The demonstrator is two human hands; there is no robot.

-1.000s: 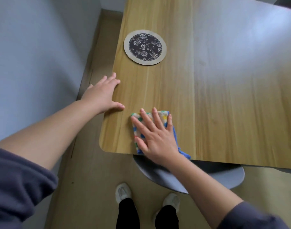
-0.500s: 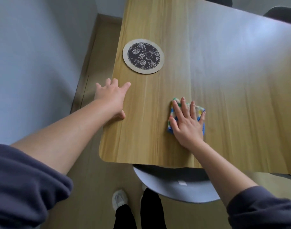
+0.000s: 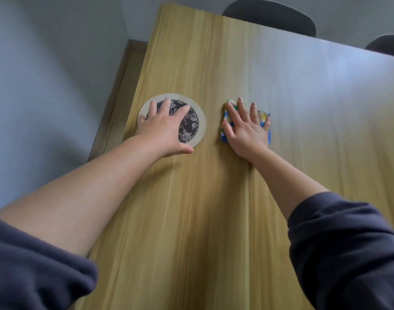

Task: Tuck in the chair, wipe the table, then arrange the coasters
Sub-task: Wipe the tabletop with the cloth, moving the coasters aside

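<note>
The left hand (image 3: 162, 128), a second ago at the left edge of the table (image 3: 214, 220), now lies flat on the floral coaster (image 3: 191, 127). The right hand (image 3: 245, 130) has pushed the cloth (image 3: 262, 115) from the near edge inward, just beside the coaster.

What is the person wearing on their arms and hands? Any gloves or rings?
No gloves, and no rings or watch that I can see. The left hand and right hand are bare. The left sleeve and right sleeve are dark greyish-purple soft fabric, like a sweatshirt, loose and pushed up so the forearms show bare.
</note>
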